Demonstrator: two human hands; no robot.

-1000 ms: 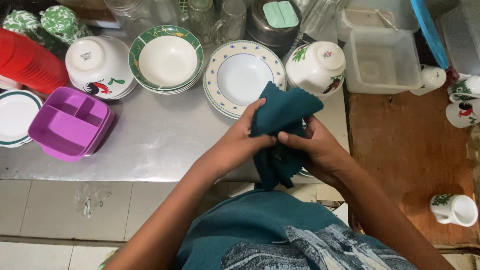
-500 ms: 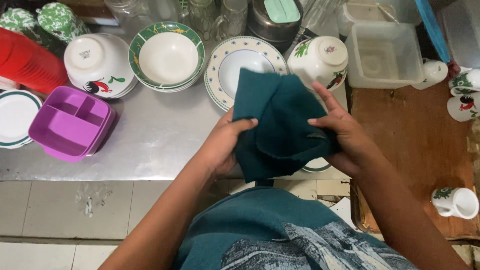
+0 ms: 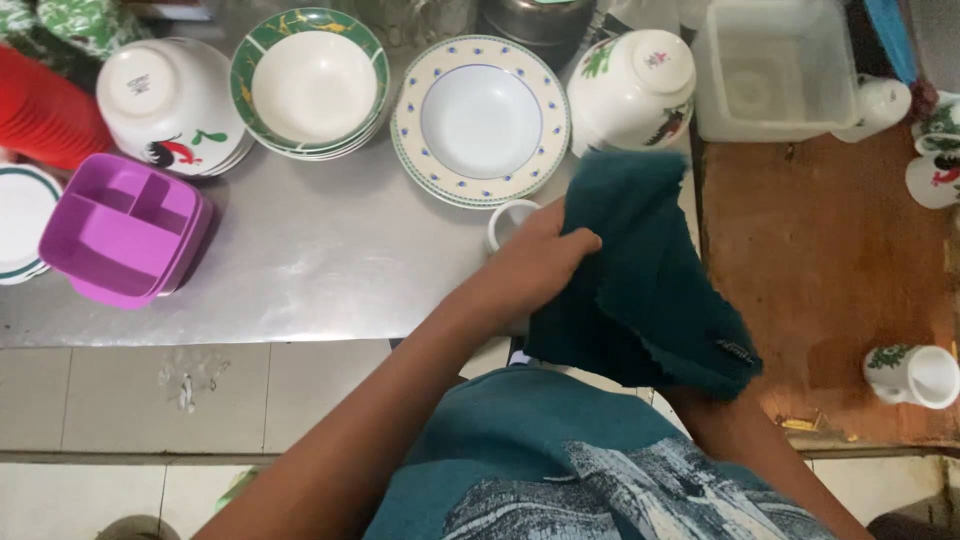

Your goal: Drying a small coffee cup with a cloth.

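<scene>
Head view: your left hand [image 3: 530, 270] grips one dark teal cloth [image 3: 650, 280] mid-frame; it hides your right hand's grip, can't tell. Two white rooster bowls [image 3: 165, 110] sit upturned above.

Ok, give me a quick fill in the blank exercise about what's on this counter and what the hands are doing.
1. The left hand grips a dark ____ cloth.
2. The divided tray is ____ in colour.
3. The rooster bowl stands upside ____.
4. The right hand is hidden under the ____.

Missing words: teal; purple; down; cloth.
</scene>
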